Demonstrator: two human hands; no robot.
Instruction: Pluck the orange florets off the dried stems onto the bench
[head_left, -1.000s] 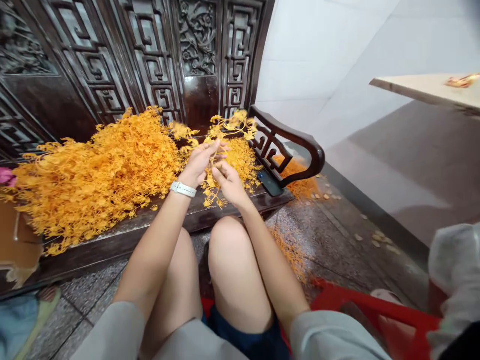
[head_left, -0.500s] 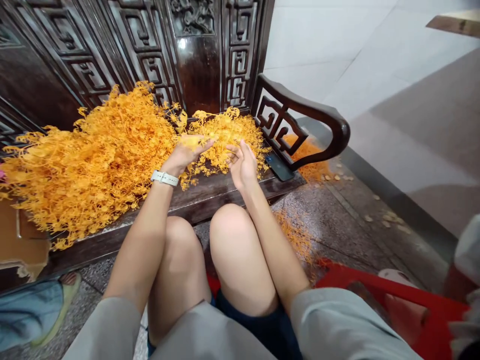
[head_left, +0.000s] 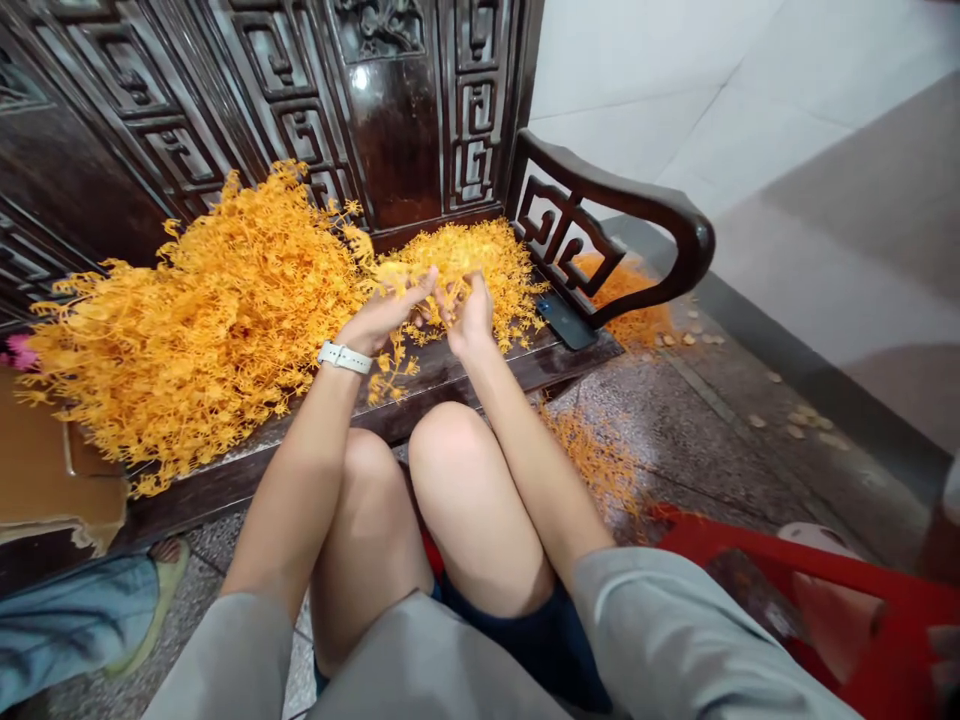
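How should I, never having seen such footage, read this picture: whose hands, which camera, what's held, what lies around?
No machine here: these are a person's bare hands, seen by a camera on the head, looking forward and down. The left hand, with a pale watch on its wrist, holds an orange sprig; the right hand is beside it, its grip unclear. On the dark wooden bench lie a large orange pile, a smaller pile and what looks like a phone.

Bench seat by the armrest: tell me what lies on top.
A yellow-orange pile and, beside the armrest, a dark phone. The pile hides the seat beneath it; the left hand and right hand hide part of the pile.
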